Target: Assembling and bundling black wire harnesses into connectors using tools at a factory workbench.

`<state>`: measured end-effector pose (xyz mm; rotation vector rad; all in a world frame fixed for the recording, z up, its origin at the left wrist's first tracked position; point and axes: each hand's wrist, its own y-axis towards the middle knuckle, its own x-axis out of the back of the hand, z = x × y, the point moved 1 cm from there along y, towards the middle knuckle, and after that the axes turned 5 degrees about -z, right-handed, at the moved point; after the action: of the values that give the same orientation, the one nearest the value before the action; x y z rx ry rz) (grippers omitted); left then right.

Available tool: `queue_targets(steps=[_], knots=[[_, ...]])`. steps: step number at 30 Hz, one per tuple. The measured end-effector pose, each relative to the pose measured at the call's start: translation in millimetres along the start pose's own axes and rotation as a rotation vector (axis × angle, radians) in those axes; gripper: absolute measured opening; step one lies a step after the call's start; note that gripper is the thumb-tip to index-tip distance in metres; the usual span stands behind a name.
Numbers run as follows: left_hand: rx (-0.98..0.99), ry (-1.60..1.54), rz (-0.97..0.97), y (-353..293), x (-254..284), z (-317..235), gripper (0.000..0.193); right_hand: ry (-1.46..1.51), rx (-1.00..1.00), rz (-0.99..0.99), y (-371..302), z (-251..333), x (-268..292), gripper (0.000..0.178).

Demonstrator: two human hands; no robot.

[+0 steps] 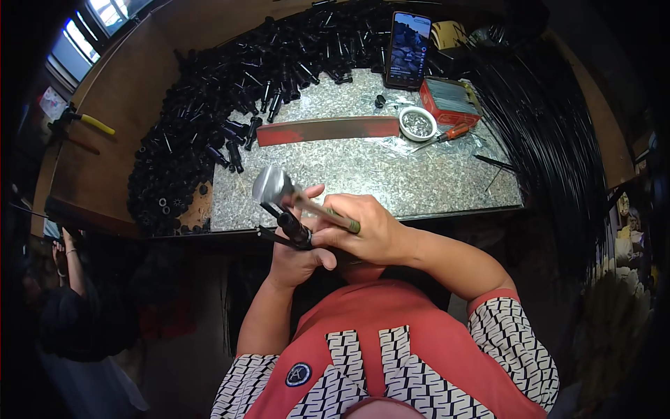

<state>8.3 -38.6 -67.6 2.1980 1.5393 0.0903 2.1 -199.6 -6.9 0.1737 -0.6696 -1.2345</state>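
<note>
My right hand (375, 225) is closed around the wooden handle of a hammer (271, 186), just in front of the bench's near edge. The round metal head points up and left, slightly blurred, and covers part of my left fingers. Below it my left hand (287, 264) grips a black tubular part (293, 228), held at a tilt, with its thumb out to the side. Thin black ends stick out beside that part. My right fingertips are close to the part's lower end; whether they touch it is unclear.
A large heap of black tubular parts (230, 84) fills the back and left. On the speckled slab (314, 167) lie a long red-and-grey strip (328, 130), a white bowl of small metal pieces (418, 124) and a screwdriver (453, 133). A phone (408, 50), red box (450, 101) and black rods (544, 119) stand right.
</note>
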Motion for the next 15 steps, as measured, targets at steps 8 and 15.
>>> queue_targets(steps=[8,15], knots=[[0.279,-0.347,-0.029,-4.0,19.8,-15.5,0.100,-0.050,-0.386,0.111,-5.6,25.0,36.7,0.039],[0.331,-0.254,0.018,-6.3,36.7,-16.0,0.092,-0.838,0.055,0.241,-31.4,40.7,60.6,0.071]])
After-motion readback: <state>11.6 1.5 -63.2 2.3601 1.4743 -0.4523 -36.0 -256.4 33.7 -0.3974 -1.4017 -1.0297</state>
